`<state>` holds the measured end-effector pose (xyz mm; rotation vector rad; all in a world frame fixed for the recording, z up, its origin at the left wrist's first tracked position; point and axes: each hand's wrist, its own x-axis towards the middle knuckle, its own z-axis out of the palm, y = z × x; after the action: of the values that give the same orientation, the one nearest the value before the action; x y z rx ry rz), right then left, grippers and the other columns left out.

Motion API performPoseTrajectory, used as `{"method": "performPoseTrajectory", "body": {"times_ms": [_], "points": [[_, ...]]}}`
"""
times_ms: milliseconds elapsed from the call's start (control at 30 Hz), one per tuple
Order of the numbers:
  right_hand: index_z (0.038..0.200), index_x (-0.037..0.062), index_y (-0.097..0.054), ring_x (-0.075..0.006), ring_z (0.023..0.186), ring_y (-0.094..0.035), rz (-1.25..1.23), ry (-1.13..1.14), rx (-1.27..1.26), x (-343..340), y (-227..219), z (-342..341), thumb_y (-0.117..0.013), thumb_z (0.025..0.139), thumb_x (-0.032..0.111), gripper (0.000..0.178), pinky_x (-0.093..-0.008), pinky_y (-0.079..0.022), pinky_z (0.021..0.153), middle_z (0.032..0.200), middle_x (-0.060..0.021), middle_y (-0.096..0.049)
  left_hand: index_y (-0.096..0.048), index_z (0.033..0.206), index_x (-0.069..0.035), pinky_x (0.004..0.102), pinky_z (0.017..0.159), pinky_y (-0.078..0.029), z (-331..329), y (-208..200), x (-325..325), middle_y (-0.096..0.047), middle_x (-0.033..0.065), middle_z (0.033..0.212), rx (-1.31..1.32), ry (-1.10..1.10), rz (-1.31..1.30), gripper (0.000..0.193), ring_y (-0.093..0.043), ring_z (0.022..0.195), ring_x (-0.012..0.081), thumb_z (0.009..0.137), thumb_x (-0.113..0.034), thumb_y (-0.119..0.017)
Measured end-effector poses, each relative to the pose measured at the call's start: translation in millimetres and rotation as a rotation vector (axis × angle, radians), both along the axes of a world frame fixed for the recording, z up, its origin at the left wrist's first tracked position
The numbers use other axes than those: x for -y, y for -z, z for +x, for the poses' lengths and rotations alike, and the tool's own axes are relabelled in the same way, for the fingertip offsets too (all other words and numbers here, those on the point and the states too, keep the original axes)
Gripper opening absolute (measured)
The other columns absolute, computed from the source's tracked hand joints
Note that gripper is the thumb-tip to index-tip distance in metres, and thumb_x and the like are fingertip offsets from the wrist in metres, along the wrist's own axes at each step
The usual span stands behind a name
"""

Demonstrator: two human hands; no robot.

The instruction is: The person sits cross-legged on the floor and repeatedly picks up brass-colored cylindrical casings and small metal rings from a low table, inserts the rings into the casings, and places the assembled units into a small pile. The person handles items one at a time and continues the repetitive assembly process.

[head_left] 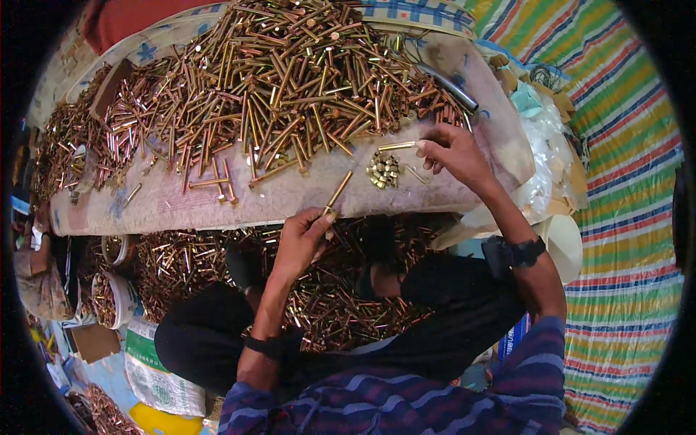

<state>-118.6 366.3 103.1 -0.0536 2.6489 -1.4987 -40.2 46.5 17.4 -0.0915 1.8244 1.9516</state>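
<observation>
My left hand [297,243] is closed on a long gold-coloured bolt [338,191], which slants up and to the right at the table's near edge. Further right and higher, my right hand [458,154] pinches a short gold-coloured metal rod [396,146] between thumb and fingers. Its free end points left. I cannot make out whether it is hollow. Just below it lies a small heap of gold-coloured nuts [383,171], with a thin pale piece [417,174] to their right. A large pile of bolts [290,80] covers the far part of the table.
The cloth-covered table [290,199] curves in front of me. A dark metal tube [449,88] lies at its far right. More loose bolts [181,264] spread underneath, around my legs. White buckets [116,297] stand at left; plastic bags [547,174] and a striped sheet [623,217] are at right.
</observation>
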Motion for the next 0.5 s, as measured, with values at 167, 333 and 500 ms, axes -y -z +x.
{"method": "performPoseTrajectory", "body": {"times_ms": [167, 333, 500], "points": [[0.099, -0.0015, -0.067, -0.0108, 0.066, -0.065, -0.124, -0.126, 0.021, 17, -19, 24, -0.071, 0.094, 0.018, 0.020, -0.0264, -0.054, 0.057, 0.080, -0.0049, -0.068, -0.071, 0.115, -0.004, 0.0233, 0.043, -0.029, 2, 1, -2, -0.056, -0.0031, 0.070, -0.036, 0.018, 0.029, 0.024, -0.042, 0.047, 0.0039, 0.101, -0.023, -0.063], [0.100, -0.0027, -0.068, -0.0105, 0.067, -0.064, -0.156, -0.207, 0.013, 33, -20, 30, -0.071, 0.094, 0.013, 0.017, -0.0266, -0.054, 0.059, 0.080, -0.0045, -0.067, -0.071, 0.114, -0.004, 0.0232, 0.043, -0.029, 2, 5, 3, -0.055, -0.0035, 0.071, -0.019, 0.047, 0.028, 0.024, -0.042, 0.048, 0.0039, 0.101, -0.022, -0.063], [0.102, -0.0032, -0.068, -0.0105, 0.067, -0.064, -0.143, -0.198, -0.018, 38, -19, 30, -0.070, 0.095, 0.013, 0.017, -0.0271, -0.054, 0.059, 0.080, -0.0046, -0.068, -0.071, 0.110, -0.004, 0.0244, 0.045, -0.030, 0, 7, 6, -0.053, -0.0044, 0.067, -0.055, 0.062, -0.030, 0.022, -0.041, 0.049, 0.0041, 0.102, -0.021, -0.061]]}}
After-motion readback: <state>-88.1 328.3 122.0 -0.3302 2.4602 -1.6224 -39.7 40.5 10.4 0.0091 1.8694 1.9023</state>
